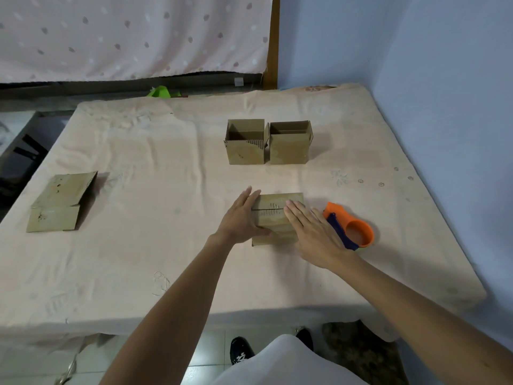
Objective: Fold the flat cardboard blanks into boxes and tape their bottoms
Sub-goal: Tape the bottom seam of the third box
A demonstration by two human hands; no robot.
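Now the left hand and right hand lie flat on the upturned box.
Left fingers run straight along its left top edge, thumb on the near face. Right fingers press straight on the closed flaps beside the seam. Neither hand is clenched. The box sits mid-table on the pale cloth, with an orange tape dispenser just right of it.

No text, number or brand can be read. The white mark on the shoe at six o'clock is too blurred to make out.
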